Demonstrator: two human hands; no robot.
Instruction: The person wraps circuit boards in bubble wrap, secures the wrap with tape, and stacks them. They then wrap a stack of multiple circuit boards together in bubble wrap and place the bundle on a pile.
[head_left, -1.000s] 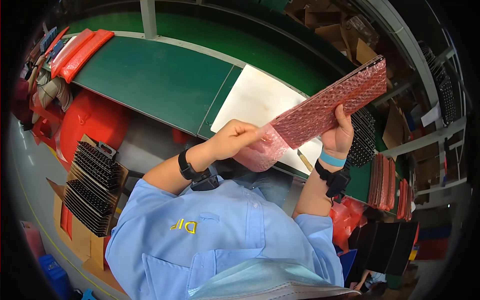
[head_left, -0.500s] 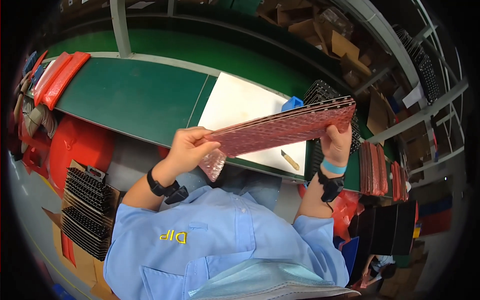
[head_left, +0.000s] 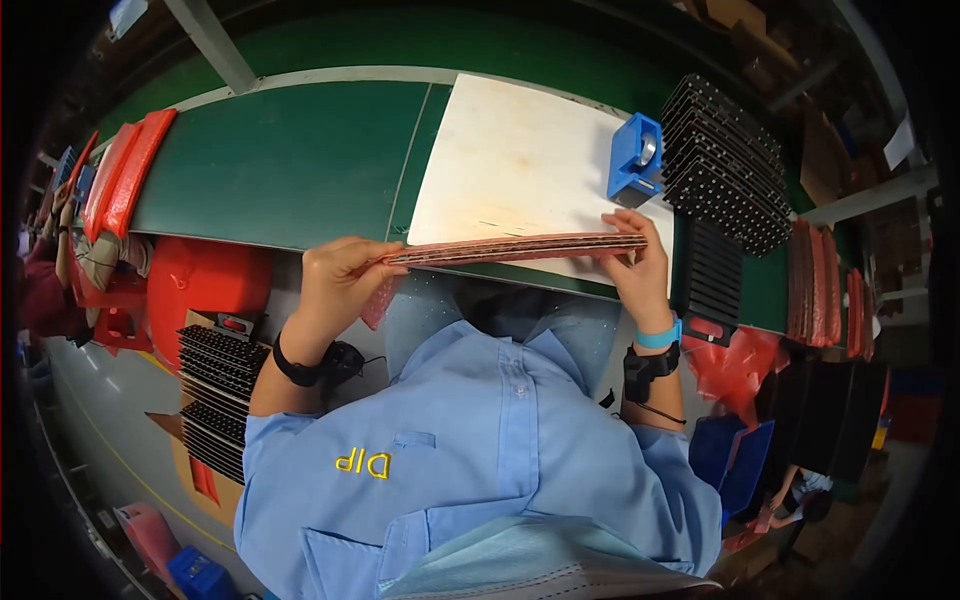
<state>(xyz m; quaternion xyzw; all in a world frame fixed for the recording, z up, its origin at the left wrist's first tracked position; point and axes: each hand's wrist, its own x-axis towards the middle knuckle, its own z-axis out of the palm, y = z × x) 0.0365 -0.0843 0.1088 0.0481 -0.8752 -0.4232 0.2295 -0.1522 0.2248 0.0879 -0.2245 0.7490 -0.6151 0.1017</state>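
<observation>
A thin stack of boards in pink bubble wrap (head_left: pixel 520 248) is held level between my hands, its long edge facing up. My left hand (head_left: pixel 335 280) pinches the wrap at the stack's left end, where a loose flap of bubble wrap (head_left: pixel 378 303) hangs down. At the other end, my right hand (head_left: pixel 640 275) grips the stack between thumb and fingers. Beneath and beyond the stack lies a white board (head_left: pixel 510 150) on the green bench; whether the stack touches it, I cannot tell.
A blue tape dispenser (head_left: pixel 634 160) stands at the white board's right, beside black racks of dotted boards (head_left: pixel 725 165). Pink wrapped packs (head_left: pixel 815 285) stand farther right, red bubble bags (head_left: pixel 138 175) at far left. Another black rack (head_left: pixel 215 390) sits left of me, near a red stool (head_left: pixel 205 285).
The wrapped stack has come down from its slanted position to level, turning from broad face to edge. My view has shifted. The knife seen on the white board no longer shows.
</observation>
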